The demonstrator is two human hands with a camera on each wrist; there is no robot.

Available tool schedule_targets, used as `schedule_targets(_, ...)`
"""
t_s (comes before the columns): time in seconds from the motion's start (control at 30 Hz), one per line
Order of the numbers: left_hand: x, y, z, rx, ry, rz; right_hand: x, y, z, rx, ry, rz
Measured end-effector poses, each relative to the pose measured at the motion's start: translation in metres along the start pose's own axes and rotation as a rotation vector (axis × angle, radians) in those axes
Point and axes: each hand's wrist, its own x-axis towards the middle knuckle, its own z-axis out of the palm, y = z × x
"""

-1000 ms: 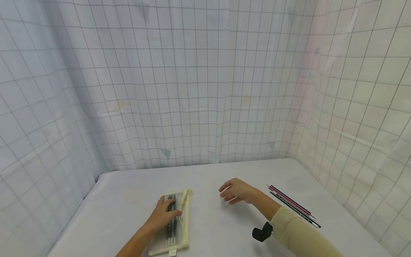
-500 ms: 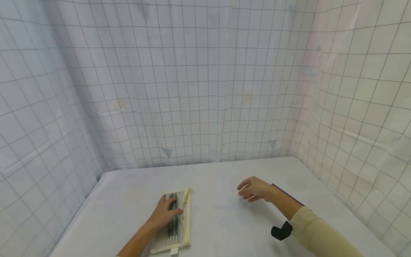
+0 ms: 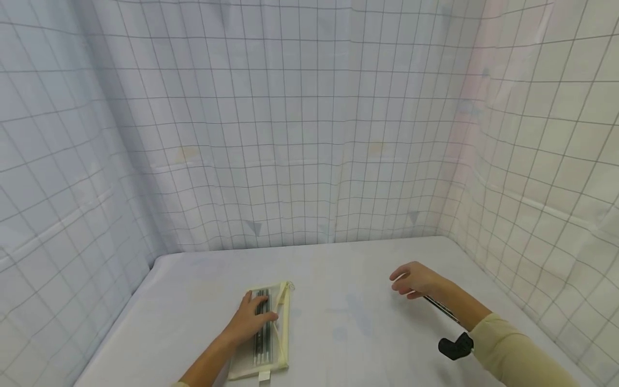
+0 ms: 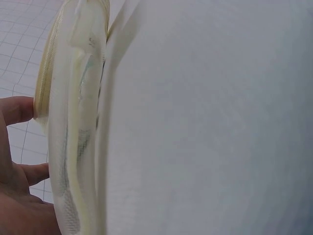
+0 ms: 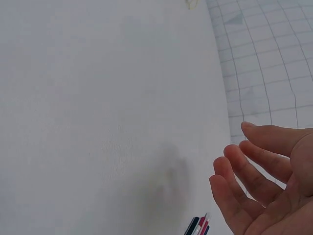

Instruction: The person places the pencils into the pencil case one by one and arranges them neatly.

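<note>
A flat, pale-yellow zippered pencil case [image 3: 284, 338] with a clear panel lies on the table at centre left. Several dark, slim sticks [image 3: 263, 344] show through the panel. My left hand [image 3: 245, 325] rests on the case with its fingers spread; in the left wrist view, fingertips touch the case [image 4: 80, 147] along its side. My right hand [image 3: 417, 280] is over the table at the right, fingers loosely bent and nothing in them. Pencils [image 3: 441, 307] lie just beyond it, mostly hidden by the forearm; their ends [image 5: 198, 226] show low in the right wrist view.
A white cloth covers the table [image 3: 338, 322]. Grid-patterned curtains [image 3: 309, 134] stand around its back and both sides. A black wrist camera [image 3: 455, 347] sticks out from the right sleeve [image 3: 512, 349].
My right hand has moved steadily to the right, toward the pencils, and its forearm now covers most of them. My left hand has stayed on the pencil case.
</note>
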Motion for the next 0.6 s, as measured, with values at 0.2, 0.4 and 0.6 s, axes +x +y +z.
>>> schedule_targets(0.2,-0.001,0.001,0.000,-0.010,-0.002,0.005,-0.009,0.014,-0.016,-0.021,0.028,0.008)
schedule_targets(0.4,-0.001,0.003,0.000,-0.003,0.003,0.007,-0.019,0.030,-0.031,-0.060,0.062,-0.003)
schedule_targets(0.6,0.000,0.001,0.000,0.005,0.004,0.002,-0.030,0.050,-0.038,-0.112,0.102,0.017)
